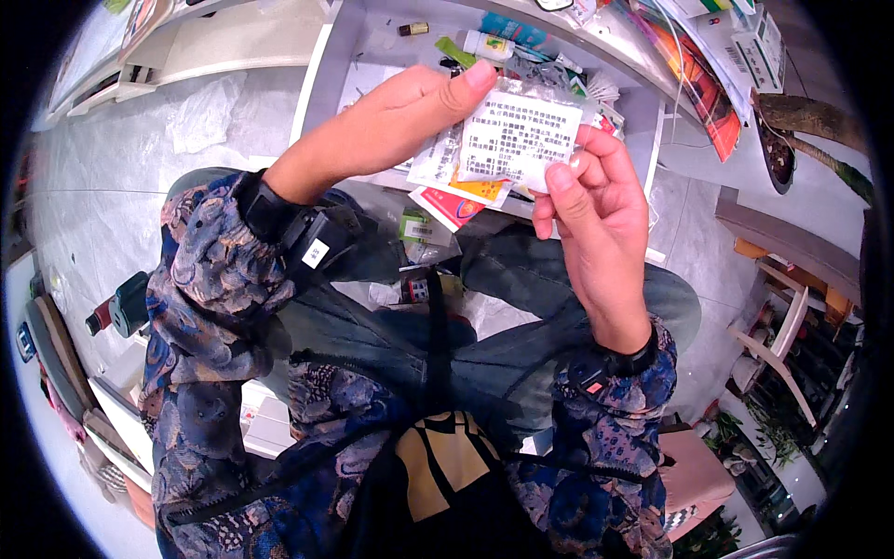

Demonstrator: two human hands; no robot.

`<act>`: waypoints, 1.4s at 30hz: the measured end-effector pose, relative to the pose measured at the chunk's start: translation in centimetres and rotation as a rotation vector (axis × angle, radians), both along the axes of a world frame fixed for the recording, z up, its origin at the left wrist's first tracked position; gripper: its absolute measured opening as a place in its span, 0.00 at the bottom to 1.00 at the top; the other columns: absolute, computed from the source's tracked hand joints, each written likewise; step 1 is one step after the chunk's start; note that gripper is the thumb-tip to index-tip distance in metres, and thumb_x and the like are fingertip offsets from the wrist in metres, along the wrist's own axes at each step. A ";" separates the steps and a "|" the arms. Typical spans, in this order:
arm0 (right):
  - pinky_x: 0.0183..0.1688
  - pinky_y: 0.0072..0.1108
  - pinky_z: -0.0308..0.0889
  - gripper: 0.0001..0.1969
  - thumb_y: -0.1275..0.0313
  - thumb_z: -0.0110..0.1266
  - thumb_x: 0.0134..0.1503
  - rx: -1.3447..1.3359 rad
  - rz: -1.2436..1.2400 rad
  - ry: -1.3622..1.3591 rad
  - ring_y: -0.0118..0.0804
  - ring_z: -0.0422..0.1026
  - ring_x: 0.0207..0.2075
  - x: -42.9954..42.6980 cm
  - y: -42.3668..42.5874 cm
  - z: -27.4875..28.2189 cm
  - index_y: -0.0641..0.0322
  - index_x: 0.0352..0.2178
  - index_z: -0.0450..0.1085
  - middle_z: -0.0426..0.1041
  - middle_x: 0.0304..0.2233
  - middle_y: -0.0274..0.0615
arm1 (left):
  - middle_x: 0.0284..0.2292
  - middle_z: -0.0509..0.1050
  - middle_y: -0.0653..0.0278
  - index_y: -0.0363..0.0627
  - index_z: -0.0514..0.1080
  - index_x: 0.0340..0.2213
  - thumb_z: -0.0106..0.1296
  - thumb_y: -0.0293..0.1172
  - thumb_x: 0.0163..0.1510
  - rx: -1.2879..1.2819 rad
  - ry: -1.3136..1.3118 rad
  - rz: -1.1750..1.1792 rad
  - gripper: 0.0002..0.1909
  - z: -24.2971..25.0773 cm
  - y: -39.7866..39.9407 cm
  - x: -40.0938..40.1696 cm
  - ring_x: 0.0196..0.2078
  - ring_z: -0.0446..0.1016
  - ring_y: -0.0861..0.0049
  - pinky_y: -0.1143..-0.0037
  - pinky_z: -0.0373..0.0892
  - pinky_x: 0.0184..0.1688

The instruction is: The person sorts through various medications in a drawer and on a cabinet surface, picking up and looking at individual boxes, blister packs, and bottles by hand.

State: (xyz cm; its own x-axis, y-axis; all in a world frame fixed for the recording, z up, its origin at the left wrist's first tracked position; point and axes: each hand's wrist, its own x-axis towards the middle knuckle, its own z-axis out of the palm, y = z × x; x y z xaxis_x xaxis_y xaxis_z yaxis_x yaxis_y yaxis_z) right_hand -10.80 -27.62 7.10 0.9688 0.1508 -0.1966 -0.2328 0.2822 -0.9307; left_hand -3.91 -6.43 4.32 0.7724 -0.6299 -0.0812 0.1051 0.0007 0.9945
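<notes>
Both my hands hold several small medicine sachets above the front of an open white drawer. My left hand (391, 126) grips their upper left side, its thumb along the top edge. My right hand (601, 202) pinches the lower right corner of a white printed sachet (520, 140) between thumb and fingers. Partly under it are a clear packet (436, 164) and a yellow sachet (482, 190); a red and white sachet (450, 206) juts out lowest. Behind them, the drawer (318, 84) holds a white bottle (487, 46), a small brown vial (413, 28), a blue packet (513, 29) and mixed small items.
Between my crossed legs lie a green and white packet (422, 227) and clear bags. Crumpled clear plastic (202, 105) rests on the tiled floor at left. A potted plant (775, 157) and papers (698, 91) are at upper right, a wooden chair frame (789, 328) at right.
</notes>
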 end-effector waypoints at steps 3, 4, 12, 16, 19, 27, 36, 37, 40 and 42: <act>0.27 0.16 0.67 0.17 0.77 0.53 0.58 -0.006 -0.004 0.000 0.24 0.70 0.27 0.0 -0.2 -0.1 0.68 0.48 0.59 0.69 0.28 0.36 | 0.30 0.75 0.65 0.30 0.74 0.36 0.32 0.55 0.64 -0.038 0.053 -0.008 0.35 0.2 -0.1 -0.1 0.33 0.70 0.86 0.80 0.68 0.37; 0.27 0.16 0.67 0.17 0.78 0.53 0.58 0.002 0.000 -0.002 0.24 0.70 0.27 0.0 -0.2 -0.1 0.68 0.48 0.59 0.69 0.28 0.36 | 0.31 0.76 0.65 0.31 0.73 0.37 0.32 0.55 0.64 -0.051 0.059 -0.012 0.34 -0.2 -0.1 -0.1 0.34 0.70 0.86 0.80 0.68 0.37; 0.27 0.17 0.68 0.17 0.80 0.52 0.58 -0.014 0.009 -0.068 0.25 0.70 0.27 0.0 -0.4 -0.6 0.67 0.48 0.58 0.69 0.29 0.38 | 0.36 0.75 0.65 0.32 0.72 0.41 0.44 0.49 0.62 -0.190 -0.067 -0.105 0.26 -1.2 0.6 0.3 0.38 0.70 0.84 0.78 0.68 0.41; 0.27 0.17 0.68 0.17 0.79 0.52 0.58 -0.028 0.011 -0.085 0.25 0.70 0.27 0.0 -0.4 -0.8 0.67 0.48 0.58 0.69 0.28 0.38 | 0.42 0.74 0.61 0.34 0.73 0.41 0.46 0.59 0.56 -0.105 -0.130 -0.133 0.34 -1.0 0.6 0.6 0.46 0.69 0.76 0.75 0.66 0.47; 0.27 0.18 0.68 0.17 0.78 0.51 0.59 -0.040 -0.083 -0.120 0.26 0.70 0.27 0.1 -0.8 -0.7 0.68 0.48 0.58 0.69 0.28 0.37 | 0.35 0.73 0.64 0.35 0.73 0.33 0.44 0.57 0.59 0.024 -0.175 -0.182 0.30 -0.5 1.5 1.7 0.40 0.68 0.80 0.78 0.65 0.42; 0.31 0.16 0.62 0.12 0.70 0.48 0.62 0.011 -0.322 -0.016 0.21 0.66 0.30 2.0 -3.1 -1.8 0.65 0.45 0.64 0.70 0.31 0.33 | 0.29 0.64 0.71 0.41 0.65 0.25 0.46 0.28 0.53 0.059 -0.196 0.055 0.05 -0.4 1.7 1.8 0.33 0.62 0.85 0.83 0.57 0.37; 0.47 0.19 0.59 0.10 0.69 0.44 0.62 0.002 -0.032 0.022 0.25 0.65 0.44 1.3 -2.7 -3.0 0.65 0.39 0.67 0.68 0.42 0.36 | 0.40 0.67 0.67 0.43 0.64 0.46 0.51 0.23 0.53 -0.062 -0.080 0.039 0.18 -0.9 0.9 1.8 0.43 0.67 0.85 0.83 0.64 0.43; 0.52 0.24 0.61 0.13 0.68 0.42 0.63 -0.020 0.012 -0.003 0.31 0.66 0.48 1.3 -2.6 -3.2 0.67 0.42 0.65 0.67 0.45 0.41 | 0.41 0.67 0.65 0.43 0.62 0.50 0.52 0.22 0.53 -0.095 -0.064 0.031 0.23 -1.2 0.9 1.8 0.44 0.68 0.85 0.83 0.66 0.44; 0.53 0.26 0.62 0.12 0.70 0.42 0.62 0.091 0.039 0.044 0.33 0.66 0.50 1.1 -2.1 -3.2 0.67 0.42 0.65 0.65 0.49 0.43 | 0.42 0.69 0.63 0.44 0.58 0.54 0.53 0.22 0.54 -0.063 -0.058 -0.010 0.27 -1.5 0.9 1.6 0.45 0.69 0.84 0.82 0.68 0.43; 0.52 0.26 0.63 0.11 0.70 0.42 0.63 0.030 0.035 0.013 0.34 0.66 0.51 0.8 -1.7 -3.3 0.66 0.42 0.66 0.64 0.50 0.43 | 0.41 0.70 0.64 0.44 0.58 0.54 0.53 0.21 0.54 -0.089 -0.016 -0.044 0.27 -1.8 0.4 1.5 0.44 0.70 0.84 0.83 0.68 0.42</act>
State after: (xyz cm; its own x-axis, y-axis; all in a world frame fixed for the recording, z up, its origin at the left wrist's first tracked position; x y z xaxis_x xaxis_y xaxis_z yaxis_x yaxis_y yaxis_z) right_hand -9.98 -29.29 3.78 0.9602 0.1910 -0.2039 -0.2551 0.3012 -0.9188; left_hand -2.40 -6.00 2.55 0.7449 -0.6670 -0.0110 0.0908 0.0851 0.9922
